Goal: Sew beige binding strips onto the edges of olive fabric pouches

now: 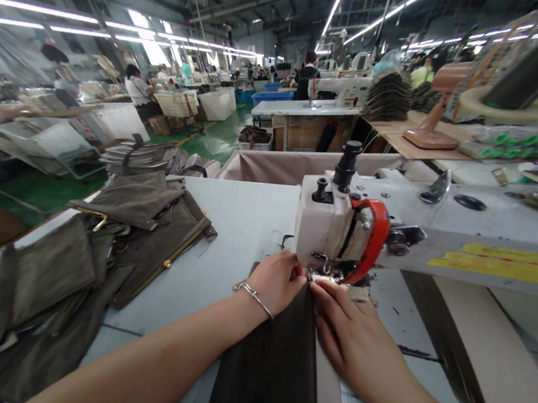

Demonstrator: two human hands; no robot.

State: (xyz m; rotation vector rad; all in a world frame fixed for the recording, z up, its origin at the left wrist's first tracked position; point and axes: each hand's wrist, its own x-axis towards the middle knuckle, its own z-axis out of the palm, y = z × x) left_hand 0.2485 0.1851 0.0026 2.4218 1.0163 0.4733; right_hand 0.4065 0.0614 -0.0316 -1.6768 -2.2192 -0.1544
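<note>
A dark fabric panel runs lengthwise under the head of a white sewing machine with an orange-red guard. My left hand, a silver bracelet at its wrist, has its fingers curled in a pinch on the panel's far end, just in front of the needle area. Beside it, my right hand grips the right edge there, thumb tucked underneath. The two sets of fingertips nearly meet. A pale strip shows along the panel's right side. The needle itself is hard to make out.
Grey-brown fabric pieces with zippers are heaped on the table's left. Long pale and dark panels lie right, under the machine arm. Behind are a pink-lined bin, a brown fan and a thread cone. Other people work farther off.
</note>
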